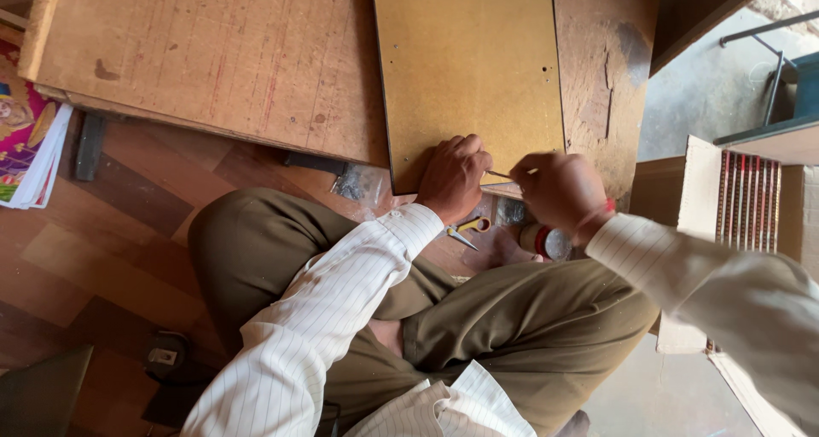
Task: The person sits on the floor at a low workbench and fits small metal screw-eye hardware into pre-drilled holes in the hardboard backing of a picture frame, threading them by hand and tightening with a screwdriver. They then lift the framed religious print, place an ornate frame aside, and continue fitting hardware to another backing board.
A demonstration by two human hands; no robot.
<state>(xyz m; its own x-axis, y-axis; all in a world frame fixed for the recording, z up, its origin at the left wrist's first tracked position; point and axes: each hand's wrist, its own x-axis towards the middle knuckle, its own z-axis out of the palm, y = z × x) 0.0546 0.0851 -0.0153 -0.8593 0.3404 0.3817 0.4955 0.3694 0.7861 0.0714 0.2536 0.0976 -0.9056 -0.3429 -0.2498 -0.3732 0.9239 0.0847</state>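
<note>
Left hand (454, 177) clenched on the near edge of a yellow-brown board (467, 70) lying on the wooden table (213, 57), right hand (559, 190) just beside, grip closed on a thin metal tool (499, 174) bridging both hands, scissors (465, 230) on the floor below.

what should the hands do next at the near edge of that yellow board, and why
Probably draw the thin strip a little further along the yellow board, pressing as it goes. Both the left hand and right hand pinch it right at the board's near edge, so it looks only partly laid. What the strip is cannot be told.
</note>
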